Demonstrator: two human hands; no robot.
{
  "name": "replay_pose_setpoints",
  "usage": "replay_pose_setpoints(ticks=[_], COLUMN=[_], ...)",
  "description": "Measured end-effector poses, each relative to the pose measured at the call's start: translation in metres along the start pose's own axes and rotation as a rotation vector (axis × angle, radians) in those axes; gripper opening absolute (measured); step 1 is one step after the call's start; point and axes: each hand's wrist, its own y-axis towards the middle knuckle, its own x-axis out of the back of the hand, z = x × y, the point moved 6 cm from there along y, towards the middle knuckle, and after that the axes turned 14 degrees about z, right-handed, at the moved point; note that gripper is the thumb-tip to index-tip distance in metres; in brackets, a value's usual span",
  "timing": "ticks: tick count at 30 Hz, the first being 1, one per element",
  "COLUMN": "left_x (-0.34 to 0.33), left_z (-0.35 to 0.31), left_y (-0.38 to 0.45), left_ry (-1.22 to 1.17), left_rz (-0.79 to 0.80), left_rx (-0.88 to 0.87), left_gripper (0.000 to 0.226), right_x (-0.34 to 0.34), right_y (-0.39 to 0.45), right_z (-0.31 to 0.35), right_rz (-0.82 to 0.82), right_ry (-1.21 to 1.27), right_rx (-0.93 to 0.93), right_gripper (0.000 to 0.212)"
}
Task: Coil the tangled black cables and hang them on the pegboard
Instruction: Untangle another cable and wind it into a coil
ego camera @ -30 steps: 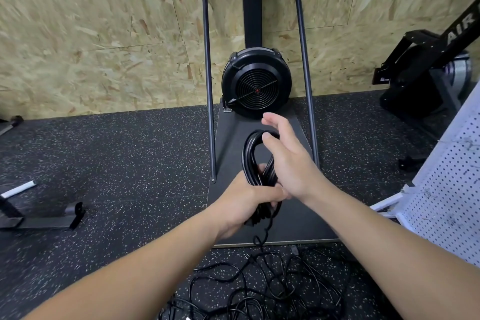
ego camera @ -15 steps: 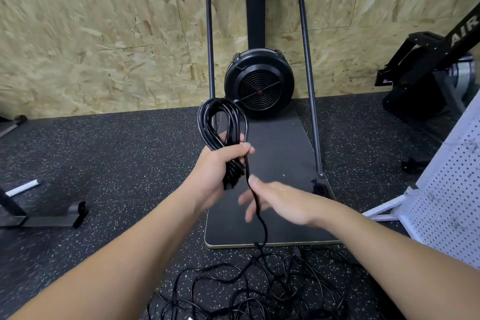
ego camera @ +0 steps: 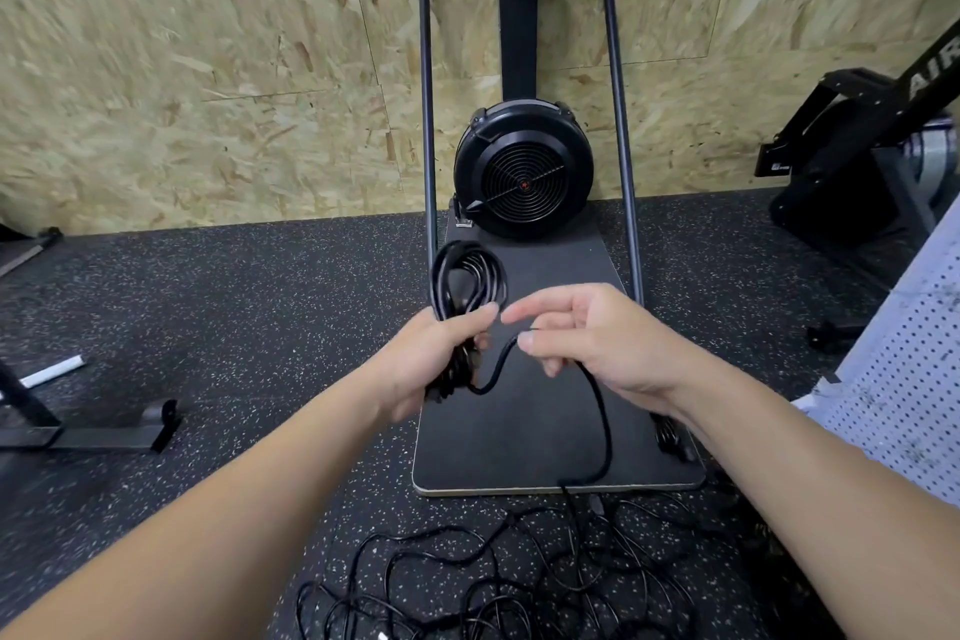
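Head view: your left hand [ego camera: 441, 359] grips a coiled bundle of black cable [ego camera: 467, 286], its loops standing up above your fist. Your right hand [ego camera: 597, 338] pinches the free strand [ego camera: 597, 411] between thumb and fingers (the other fingers loosely curled); it runs down to the tangled cables [ego camera: 519, 572] on the speckled floor [ego camera: 234, 307]. The white pegboard [ego camera: 904, 379] leans at your right.

A black fan machine [ego camera: 523, 179] stands on its platform [ego camera: 540, 431] against the chipboard wall [ego camera: 208, 57].
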Motion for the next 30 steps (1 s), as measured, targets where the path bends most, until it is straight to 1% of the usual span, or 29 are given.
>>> replay_pose_setpoints(ticks=[2,3,5,6,8,10,12,14,16,18,19,21,23,25,27,29,30], left_x=[-0.02,-0.03,-0.05,-0.057,-0.061,-0.055,-0.042,-0.033,-0.024,-0.015,-0.012,-0.009,-0.008,-0.006,-0.007,-0.017,-0.025], left_z=[-0.001,-0.001,-0.003,-0.003,-0.003,-0.003,-0.002,-0.002,-0.003,-0.001,0.0,0.001,0.002,0.006,0.009,0.014,0.017], left_y=[-0.004,-0.004,-0.002,-0.001,0.002,0.003,0.005,0.005,0.006,0.01,0.011,0.01,0.009,0.009,0.008,0.006,0.006], left_ry=[-0.026,-0.017,0.077,0.143,0.25,0.271,0.204,0.098,-0.016,-0.107,-0.122,-0.144,-0.169,-0.133,0.003,0.134,0.159], left_rz=[0.101,0.149,0.254,0.294,0.323,0.237,0.109,0.023,-0.016,-0.026,-0.034,-0.033,-0.032,-0.039,-0.01,0.077,0.125], left_rx=[0.028,0.017,-0.043,-0.062,-0.08,-0.081,-0.072,-0.086,-0.102,-0.118,-0.117,-0.119,-0.119,-0.1,-0.064,-0.036,-0.033], left_gripper=[0.039,0.036,0.011,0.002,0.021,0.024,0.028,0.029,0.023,0.036,0.039,0.041,0.041,0.041,0.037,0.034,0.03], right_x=[0.003,0.004,0.006,0.007,0.004,0.002,0.009,0.018,0.019,0.018,0.02,0.025,0.027,0.03,0.033,0.035,0.036], right_y=[0.0,-0.001,-0.001,-0.002,-0.004,-0.005,-0.005,-0.007,-0.011,-0.016,-0.017,-0.016,-0.014,-0.014,-0.015,-0.015,-0.015], right_z=[-0.001,-0.001,-0.005,-0.006,-0.003,0.001,-0.003,-0.01,-0.016,-0.018,-0.017,-0.011,-0.003,0.004,0.012,0.018,0.018], right_rz=[-0.031,-0.066,-0.114,-0.125,-0.12,-0.132,-0.178,-0.171,-0.062,0.014,0.014,0.001,-0.005,-0.067,-0.173,-0.283,-0.339], right_ry=[0.138,0.142,0.111,0.07,-0.037,-0.109,-0.11,-0.157,-0.277,-0.36,-0.392,-0.426,-0.332,-0.244,-0.259,-0.267,-0.265], right_rx=[0.03,0.022,-0.018,-0.032,-0.041,-0.031,-0.039,-0.114,-0.22,-0.286,-0.295,-0.266,-0.196,-0.14,-0.089,-0.043,-0.021], right_gripper=[0.021,0.021,0.019,0.018,0.014,0.008,0.006,0.014,0.026,0.035,0.037,0.036,0.034,0.031,0.025,0.018,0.016])
